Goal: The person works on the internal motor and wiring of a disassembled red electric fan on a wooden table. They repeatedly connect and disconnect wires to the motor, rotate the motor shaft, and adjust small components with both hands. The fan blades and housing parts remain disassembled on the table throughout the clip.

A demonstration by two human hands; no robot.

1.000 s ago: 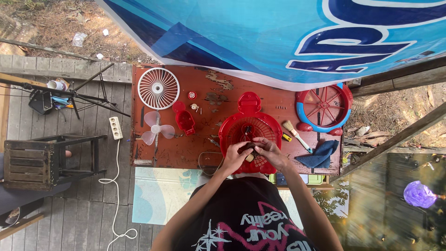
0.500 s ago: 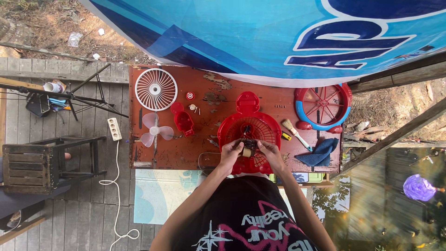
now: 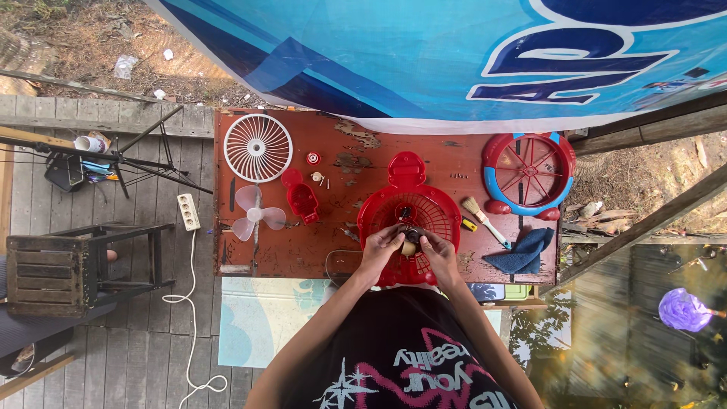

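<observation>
Two hands meet over the hub of a red fan housing [image 3: 409,216], a round grille with a red base lobe at its far end, lying flat on a worn red-brown table [image 3: 485,170] near the front edge, a little right of the middle. At the hub sits a small dark motor part [image 3: 411,233], and both hands close on it: the left hand [image 3: 381,246] comes in from the left with its fingers curled around the part, the right hand [image 3: 439,250] from the right with its fingers bent in against it. A pale, rounded piece [image 3: 410,248] shows between the two hands, just below the dark part; what it is cannot be told.

Just right of the housing lie a small brush [image 3: 485,220] with a pale handle and a folded blue cloth [image 3: 524,251]. Farther right, near the table's far corner, rests a red and blue fan guard [image 3: 528,173] with spokes. Left of the housing stand a small red plastic piece [image 3: 301,198], a white three-bladed fan blade [image 3: 255,215] and, beyond it, a white round grille [image 3: 258,148]. A blue and white banner [image 3: 454,53] hangs over the far edge of the table. On the wooden deck to the left lie a white power strip [image 3: 188,212] with its cable, a dark stool [image 3: 125,254] and a wooden crate [image 3: 42,276].
</observation>
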